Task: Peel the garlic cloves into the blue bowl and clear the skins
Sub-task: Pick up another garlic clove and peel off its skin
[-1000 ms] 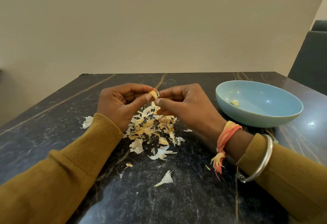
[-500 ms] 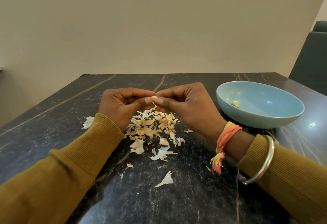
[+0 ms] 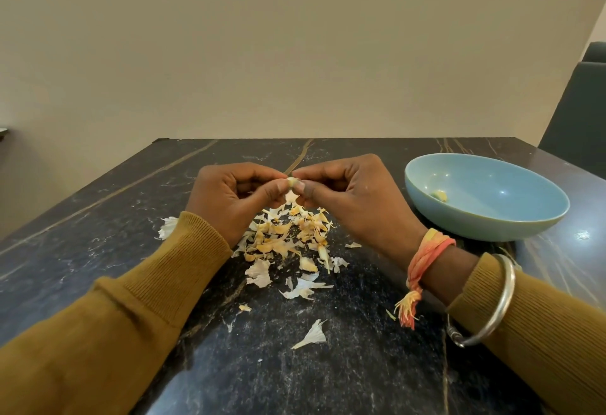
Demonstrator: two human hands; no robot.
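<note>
Pinches one garlic clove [image 3: 292, 181] between the curled thumbs and fingertips of left hand [image 3: 229, 198] and right hand [image 3: 354, 198], just above the heap of skins [image 3: 288, 234] on the dark table [image 3: 98, 218]. Off right, near the wrist: blue bowl [image 3: 492, 224], one peeled clove [image 3: 439, 196] inside.

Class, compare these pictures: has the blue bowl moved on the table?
No; the blue bowl keeps its place beside the tabletop veins.

Skins [image 3: 285, 237] lie on the table [image 3: 98, 250] left of the bowl [image 3: 485, 224], which seemingly holds one clove [image 3: 441, 196].
</note>
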